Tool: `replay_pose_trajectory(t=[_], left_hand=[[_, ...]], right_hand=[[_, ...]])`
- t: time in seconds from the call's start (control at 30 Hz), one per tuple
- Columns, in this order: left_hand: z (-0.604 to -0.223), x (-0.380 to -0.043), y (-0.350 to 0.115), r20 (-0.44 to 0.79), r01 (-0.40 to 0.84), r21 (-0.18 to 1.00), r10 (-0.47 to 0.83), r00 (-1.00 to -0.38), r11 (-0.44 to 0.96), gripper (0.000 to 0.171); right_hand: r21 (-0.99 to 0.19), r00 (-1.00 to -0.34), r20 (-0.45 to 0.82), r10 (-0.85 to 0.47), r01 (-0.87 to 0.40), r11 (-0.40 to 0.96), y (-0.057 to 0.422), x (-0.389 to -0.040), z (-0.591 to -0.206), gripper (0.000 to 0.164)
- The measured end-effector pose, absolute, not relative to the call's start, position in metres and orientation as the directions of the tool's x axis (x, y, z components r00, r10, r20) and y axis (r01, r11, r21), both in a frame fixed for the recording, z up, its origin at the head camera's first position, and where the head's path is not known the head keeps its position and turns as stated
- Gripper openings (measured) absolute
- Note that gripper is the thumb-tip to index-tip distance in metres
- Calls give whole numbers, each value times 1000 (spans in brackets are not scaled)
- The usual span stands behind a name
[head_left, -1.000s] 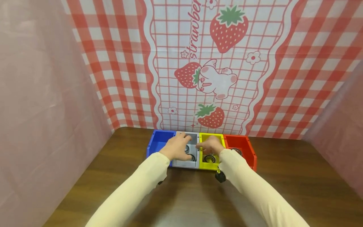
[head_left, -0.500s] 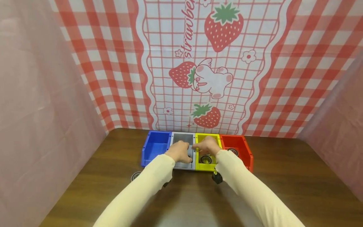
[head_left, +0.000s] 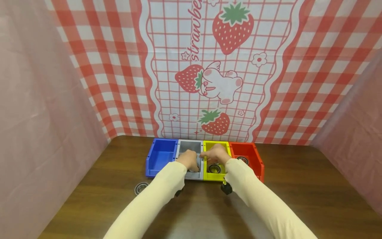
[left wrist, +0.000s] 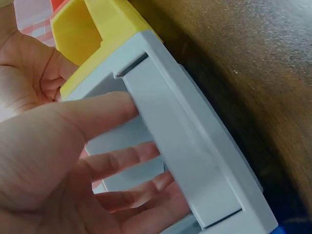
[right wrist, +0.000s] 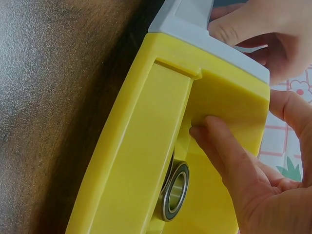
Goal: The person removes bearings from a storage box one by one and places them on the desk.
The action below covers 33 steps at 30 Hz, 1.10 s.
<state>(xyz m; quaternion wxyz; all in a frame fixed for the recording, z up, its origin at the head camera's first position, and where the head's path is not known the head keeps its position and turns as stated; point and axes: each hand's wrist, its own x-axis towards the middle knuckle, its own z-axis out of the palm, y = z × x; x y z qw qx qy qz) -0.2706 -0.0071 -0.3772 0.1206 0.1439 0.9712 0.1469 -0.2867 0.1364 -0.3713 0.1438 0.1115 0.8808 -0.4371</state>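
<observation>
My left hand (head_left: pixel 188 160) reaches down into the grey bin (head_left: pixel 191 146). In the left wrist view its thumb is at the front lip and its fingertips are hidden behind that lip. A bearing shows partly beside these fingers in the head view; whether they grip it is not clear. My right hand (head_left: pixel 217 154) holds the side wall of the yellow bin (right wrist: pixel 126 146), its fingers (right wrist: pixel 229 151) inside against the wall and its thumb at the rim. A ball bearing (right wrist: pixel 175 192) lies in the yellow bin, below the right fingers, with another edge showing behind it.
A blue bin (head_left: pixel 162 157) stands left of the grey one. At the right end, the red bin (head_left: pixel 250 154) contains a bearing (head_left: pixel 243 160). One loose bearing (head_left: pixel 141 188) lies on the wooden table (head_left: pixel 98 186) by the left sleeve. A checkered cloth (head_left: pixel 119 83) hangs behind.
My left hand has gone lower into the grey bin, its fingers drawing closer together. The right hand stays at the yellow bin. The view has shifted slightly, revealing the loose bearing at left.
</observation>
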Motion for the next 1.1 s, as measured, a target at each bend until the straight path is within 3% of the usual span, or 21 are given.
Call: replay_pose_trajectory(t=[0.37, 0.73, 0.93, 1.1], left_hand=[[-381, -272, -6, -192, 226, 290, 288, -938, 930, 35], [-383, -273, 8, -138, 191, 231, 227, -964, 954, 35], [-386, -269, 13, -106, 197, 242, 227, -968, 950, 29], [-384, -269, 7, -98, 237, 286, 275, -957, 928, 33]], right_hand=[[-752, -934, -352, 59, 320, 576, 133, -287, -374, 33], [-732, -941, -330, 71, 302, 610, 137, -286, -372, 36], [-738, -945, -321, 60, 289, 610, 138, -284, -372, 40], [-736, -946, -317, 63, 288, 612, 138, -284, -372, 34]])
